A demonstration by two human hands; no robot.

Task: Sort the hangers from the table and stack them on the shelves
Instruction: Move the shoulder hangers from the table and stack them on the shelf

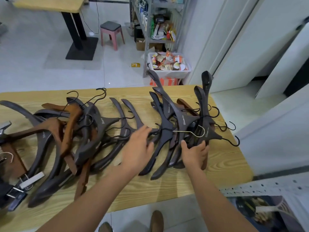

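Many wooden hangers lie across the light wooden table (167,186). A loose heap of dark brown and reddish-brown hangers (71,131) fills the left half. On the right lies a bunch of dark brown hangers (185,121) with black hooks and one silver hook (197,131). My right hand (194,153) grips the lower ends of this bunch, thumb on top. My left hand (138,148) hovers flat, fingers straight, over the hangers in the middle, just left of the bunch.
A metal shelf rack (148,36) with packaged goods stands beyond the table, a white bin of snacks (168,64) at its foot. A pink stool (111,34) and another table's black base (82,47) stand on the tiled floor. A perforated shelf edge (267,188) is at lower right.
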